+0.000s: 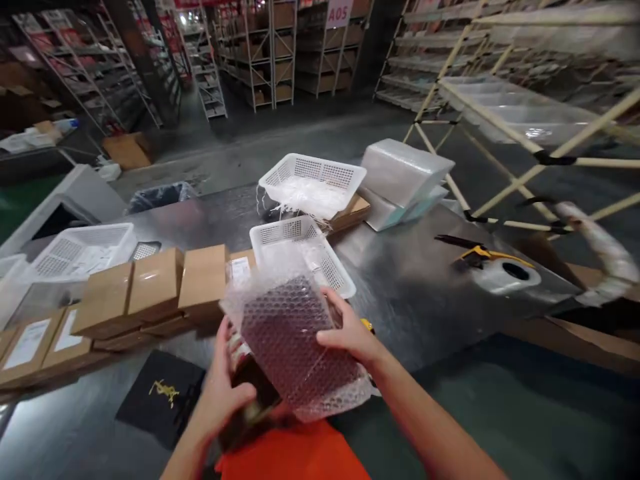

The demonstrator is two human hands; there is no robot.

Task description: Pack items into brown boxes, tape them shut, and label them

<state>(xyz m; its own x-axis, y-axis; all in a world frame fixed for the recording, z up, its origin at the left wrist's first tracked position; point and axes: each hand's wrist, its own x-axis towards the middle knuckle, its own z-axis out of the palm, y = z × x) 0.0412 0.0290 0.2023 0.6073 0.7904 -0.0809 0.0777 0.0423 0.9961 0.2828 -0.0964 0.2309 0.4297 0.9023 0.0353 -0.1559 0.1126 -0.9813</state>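
Observation:
A clear bubble-wrap pouch (290, 333) is tilted in front of me, with something dark purplish showing through it. My right hand (350, 333) grips its right edge, thumb on the upper face. Below the pouch, on the left, is a dark box-like item (263, 380), mostly hidden. My left hand (223, 390) is curled at that item's left side, thumb laid over it, its fingers partly covered. Left of this hand lies a flat black box or bag with a gold monogram (165, 392) on the metal table (395, 287).
Brown cartons (203, 277) line the left, some labelled. White baskets (340, 273) stand beyond the pouch, one holding crinkled white packing. Stacked bubble-wrap pouches (405, 173) sit behind. A tape roll (505, 275) and yellow-black tool (480, 253) lie right, near a pipe-frame rack (530, 173).

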